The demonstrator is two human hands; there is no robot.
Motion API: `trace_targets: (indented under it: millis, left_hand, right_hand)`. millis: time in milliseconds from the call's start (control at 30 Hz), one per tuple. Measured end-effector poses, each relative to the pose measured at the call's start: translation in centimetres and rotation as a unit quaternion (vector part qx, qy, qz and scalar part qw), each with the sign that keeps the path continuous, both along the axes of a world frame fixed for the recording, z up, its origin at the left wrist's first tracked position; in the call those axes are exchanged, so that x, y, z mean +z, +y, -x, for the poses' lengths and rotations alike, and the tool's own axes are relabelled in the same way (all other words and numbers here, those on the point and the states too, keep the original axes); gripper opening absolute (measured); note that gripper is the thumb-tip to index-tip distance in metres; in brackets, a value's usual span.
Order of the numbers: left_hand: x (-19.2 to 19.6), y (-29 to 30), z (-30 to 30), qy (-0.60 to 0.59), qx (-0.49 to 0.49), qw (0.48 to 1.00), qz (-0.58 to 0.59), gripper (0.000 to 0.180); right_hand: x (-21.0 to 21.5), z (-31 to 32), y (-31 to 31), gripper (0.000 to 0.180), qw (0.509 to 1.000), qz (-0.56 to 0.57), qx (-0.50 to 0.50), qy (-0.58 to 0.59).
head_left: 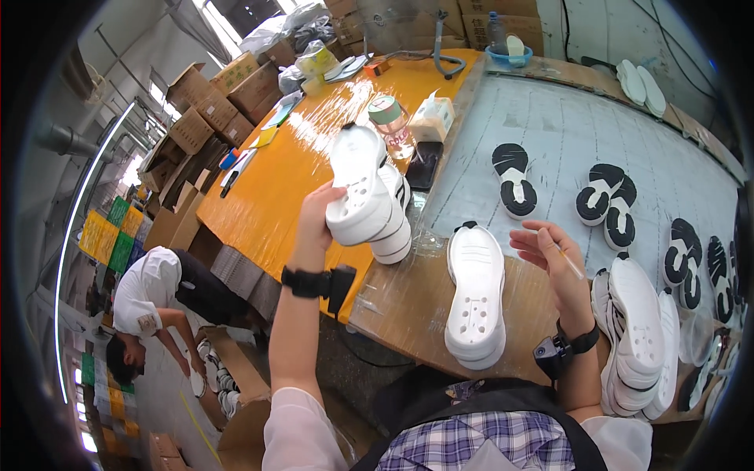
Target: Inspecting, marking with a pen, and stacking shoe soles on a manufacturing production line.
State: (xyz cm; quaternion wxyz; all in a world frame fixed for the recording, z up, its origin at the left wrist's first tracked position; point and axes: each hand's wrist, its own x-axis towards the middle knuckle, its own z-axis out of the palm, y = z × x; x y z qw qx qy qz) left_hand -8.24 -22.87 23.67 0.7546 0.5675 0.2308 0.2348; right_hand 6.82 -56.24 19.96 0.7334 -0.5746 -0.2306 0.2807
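Observation:
My left hand (318, 216) grips the heel end of a white shoe sole (357, 161), its thumb on the edge. More white soles (390, 242) sit directly beneath and beside it; whether the hand also bears them I cannot tell. Straight in front of me a white sole (476, 290) lies on the brown board, holes at its near end. To its right is my right hand (550, 250), fingers partly stretched, with a thin whitish stick (571, 264) held in it. Beside my right wrist stands a stack of white soles (635, 330).
Black-and-white soles (516, 180) lie scattered over the grey tabletop (463, 173). A jar with a green lid (385, 110), a tissue pack (433, 118) and a phone (425, 165) stand by the orange table covering (259, 184). At left, another person (149, 294) bends over a carton (236, 361).

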Motion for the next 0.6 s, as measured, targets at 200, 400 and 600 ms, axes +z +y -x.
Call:
trace_targets:
  millis: [200,400,600]
  left_hand:
    - [-6.5,6.9,-2.8,0.192,0.012,0.980,-0.047,0.031]
    - [-7.2,6.2,-1.0,0.191,0.024,0.981,0.017,0.033]
    - [-4.4,2.8,1.2,0.161,0.068,0.984,-0.014,0.032]
  right_hand:
    - [-3.5,-6.4,2.3,0.032,0.994,0.070,-0.016,-0.085]
    - [-12.9,-14.1,10.5,0.050,0.854,0.285,-0.068,-0.429]
    - [-17.1,-15.4,11.9,0.084,0.676,0.492,-0.111,-0.537]
